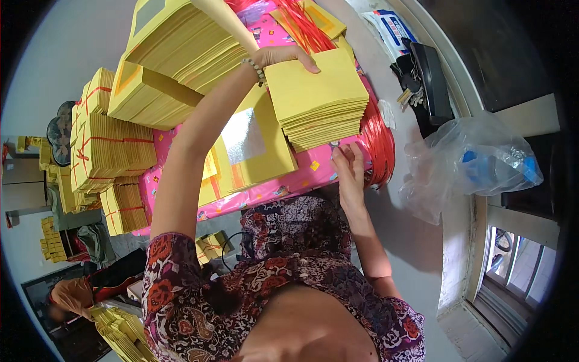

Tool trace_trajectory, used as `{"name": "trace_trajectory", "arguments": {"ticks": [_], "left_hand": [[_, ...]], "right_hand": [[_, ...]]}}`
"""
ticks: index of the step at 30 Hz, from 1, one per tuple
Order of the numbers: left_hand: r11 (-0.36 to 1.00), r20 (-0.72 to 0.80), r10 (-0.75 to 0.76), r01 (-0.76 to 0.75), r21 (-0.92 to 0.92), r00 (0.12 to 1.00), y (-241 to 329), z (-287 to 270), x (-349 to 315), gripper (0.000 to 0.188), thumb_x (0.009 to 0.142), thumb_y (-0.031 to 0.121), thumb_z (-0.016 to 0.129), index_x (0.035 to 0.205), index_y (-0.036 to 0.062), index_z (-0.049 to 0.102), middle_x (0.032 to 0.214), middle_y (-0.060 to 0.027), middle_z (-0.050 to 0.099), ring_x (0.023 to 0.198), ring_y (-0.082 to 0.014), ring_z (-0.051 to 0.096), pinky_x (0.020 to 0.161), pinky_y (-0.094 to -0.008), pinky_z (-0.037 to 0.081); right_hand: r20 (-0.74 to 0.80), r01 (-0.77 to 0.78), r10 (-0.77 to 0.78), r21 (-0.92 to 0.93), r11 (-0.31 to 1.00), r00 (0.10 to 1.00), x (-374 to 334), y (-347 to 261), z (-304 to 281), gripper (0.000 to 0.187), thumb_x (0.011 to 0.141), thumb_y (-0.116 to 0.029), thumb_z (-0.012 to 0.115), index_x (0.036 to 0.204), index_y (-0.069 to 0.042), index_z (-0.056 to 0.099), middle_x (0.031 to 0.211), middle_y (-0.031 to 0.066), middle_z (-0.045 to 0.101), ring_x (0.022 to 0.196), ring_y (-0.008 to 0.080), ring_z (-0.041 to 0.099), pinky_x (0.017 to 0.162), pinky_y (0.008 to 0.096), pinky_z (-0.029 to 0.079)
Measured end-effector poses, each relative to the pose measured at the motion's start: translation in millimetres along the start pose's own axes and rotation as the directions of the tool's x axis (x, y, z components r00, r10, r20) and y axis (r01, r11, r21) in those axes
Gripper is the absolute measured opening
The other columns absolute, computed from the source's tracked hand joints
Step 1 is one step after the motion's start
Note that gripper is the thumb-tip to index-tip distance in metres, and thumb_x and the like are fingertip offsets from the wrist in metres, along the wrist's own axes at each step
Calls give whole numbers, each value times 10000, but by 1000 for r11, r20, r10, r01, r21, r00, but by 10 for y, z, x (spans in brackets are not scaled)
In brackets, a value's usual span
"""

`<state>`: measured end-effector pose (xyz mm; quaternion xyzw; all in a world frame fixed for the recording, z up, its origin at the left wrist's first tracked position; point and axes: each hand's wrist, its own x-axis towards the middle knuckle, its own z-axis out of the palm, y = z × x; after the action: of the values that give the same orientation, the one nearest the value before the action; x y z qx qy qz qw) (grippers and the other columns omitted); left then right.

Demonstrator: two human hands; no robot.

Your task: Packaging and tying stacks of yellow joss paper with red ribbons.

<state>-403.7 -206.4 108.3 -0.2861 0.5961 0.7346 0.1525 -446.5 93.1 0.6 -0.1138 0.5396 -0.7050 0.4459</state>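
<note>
My left hand (284, 57), a beaded bracelet at its wrist, grips the far left edge of a thick stack of yellow paper (318, 90). Its thumb lies on top; its other fingers are mostly hidden. The stack's near edges fan out in layers above the table. Close to the stack's near right corner is my right hand (348, 166), fingers loosely stretched and slightly apart, with nothing visible in them. Beside it, a bundle of red strips (379, 148) hangs over the table edge. Under the held stack lies yellow paper with a silver square (243, 137).
A pink patterned cover (259, 196) lies on the table. Tall yellow paper piles (181, 54) and red-tied bundles (108, 148) crowd its left side. More red strips (304, 27) lie at the back. At right are keys (411, 95), a black case (431, 84) and a clear plastic bag (476, 157).
</note>
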Motion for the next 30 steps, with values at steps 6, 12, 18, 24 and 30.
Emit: {"name": "trace_trajectory", "arguments": {"ticks": [6,12,18,24,30], "left_hand": [[987,-45,-49,56,150,998,-20,63,6,486,720,353,724,1061,18,633,968,-63,652,834,-118,624,749,-274,501],[952,-69,26,-3,308,997,33,170,-58,534,725,396,712,1115,45,616,1013,-45,643,862,-106,622,755,-261,497],[977,-58,-59,70,203,997,-56,69,-35,543,720,410,722,1112,50,617,1026,-45,643,868,-97,624,751,-245,499],[993,-53,-8,14,120,999,-112,12,27,510,735,384,734,1089,34,626,1004,-53,651,829,-105,633,724,-240,505],[997,-48,10,-5,83,999,-147,-76,70,488,746,368,741,1076,24,635,963,-55,663,793,-104,636,696,-241,508]], "right_hand": [[-18,-88,91,122,989,996,61,9,85,605,891,-187,623,1368,-47,278,1294,90,412,1198,181,434,1000,374,377],[72,-189,178,209,960,981,193,91,72,514,885,-235,623,1317,-104,377,1285,30,445,1177,146,411,996,372,329],[-33,-247,271,317,916,962,268,91,156,238,880,-214,634,1104,-149,586,1123,-43,553,1055,135,481,948,347,353],[-50,-245,288,402,882,956,359,218,123,229,865,-178,638,1088,-162,588,1116,-45,557,1070,128,468,974,333,308],[-56,-108,143,410,906,988,334,223,208,304,877,-142,617,1155,-131,495,1174,3,526,1101,137,477,1003,354,319]]}}
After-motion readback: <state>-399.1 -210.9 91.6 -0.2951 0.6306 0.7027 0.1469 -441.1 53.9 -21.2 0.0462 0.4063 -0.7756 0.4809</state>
